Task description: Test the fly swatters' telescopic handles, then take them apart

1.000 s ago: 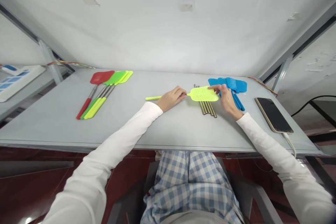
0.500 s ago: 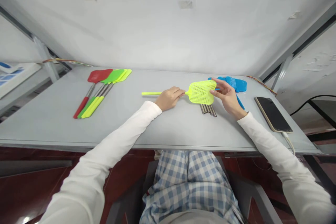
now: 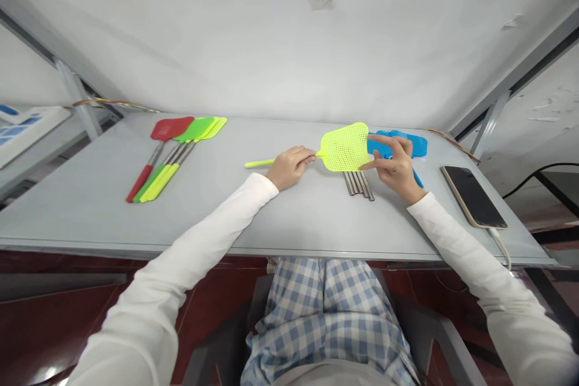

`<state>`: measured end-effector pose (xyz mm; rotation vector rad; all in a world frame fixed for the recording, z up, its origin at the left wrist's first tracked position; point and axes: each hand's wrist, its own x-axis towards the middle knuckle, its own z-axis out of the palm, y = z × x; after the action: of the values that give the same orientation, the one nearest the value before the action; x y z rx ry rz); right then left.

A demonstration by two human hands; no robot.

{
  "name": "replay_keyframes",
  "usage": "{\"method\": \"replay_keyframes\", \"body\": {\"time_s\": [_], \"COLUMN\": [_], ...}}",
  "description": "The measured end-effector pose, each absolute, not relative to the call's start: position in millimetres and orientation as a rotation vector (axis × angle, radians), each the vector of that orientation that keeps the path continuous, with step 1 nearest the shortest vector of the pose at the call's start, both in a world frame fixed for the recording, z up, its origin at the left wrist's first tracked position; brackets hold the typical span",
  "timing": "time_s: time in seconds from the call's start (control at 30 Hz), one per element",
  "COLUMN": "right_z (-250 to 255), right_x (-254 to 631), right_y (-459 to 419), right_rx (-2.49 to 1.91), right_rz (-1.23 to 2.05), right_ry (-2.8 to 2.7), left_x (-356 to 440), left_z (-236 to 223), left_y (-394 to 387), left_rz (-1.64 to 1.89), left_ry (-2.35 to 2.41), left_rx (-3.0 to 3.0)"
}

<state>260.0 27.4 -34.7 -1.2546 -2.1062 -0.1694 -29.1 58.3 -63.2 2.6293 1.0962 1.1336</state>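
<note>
My left hand (image 3: 289,166) is closed around the shaft of a yellow fly swatter (image 3: 344,146), whose yellow grip sticks out to the left. The swatter's mesh head is raised above the table and tilted. My right hand (image 3: 394,166) pinches the right edge of that head with thumb and fingers. Under the head lie several metal rods (image 3: 359,183) side by side. Behind my right hand sits a pile of blue swatter heads (image 3: 412,143).
Finished swatters in red, green and yellow (image 3: 174,151) lie fanned at the table's left. A phone (image 3: 473,196) with a cable rests at the right. The grey table (image 3: 90,205) has a white wall behind and metal frame posts at both sides.
The yellow swatter's head rose from lying flat over the rods to a raised, tilted position. My right hand shifted from the blue heads to the edge of the yellow head.
</note>
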Motion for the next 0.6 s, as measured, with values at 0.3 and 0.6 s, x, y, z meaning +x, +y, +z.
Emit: {"method": "replay_keyframes", "body": {"time_s": [0.3, 0.6], "right_z": [-42.2, -40.8], "right_x": [249.6, 257.3], "right_y": [30.0, 26.8], "right_rx": [-1.122, -1.203], "right_rz": [0.356, -0.082], "right_ry": [-1.914, -2.042], "left_x": [-30.6, -30.5], "left_z": [-65.9, -65.3], "left_y": [60.8, 61.1], "left_rz": [1.042, 0.991], "left_ry": [1.064, 1.105], "left_rx": [2.761, 2.692]}}
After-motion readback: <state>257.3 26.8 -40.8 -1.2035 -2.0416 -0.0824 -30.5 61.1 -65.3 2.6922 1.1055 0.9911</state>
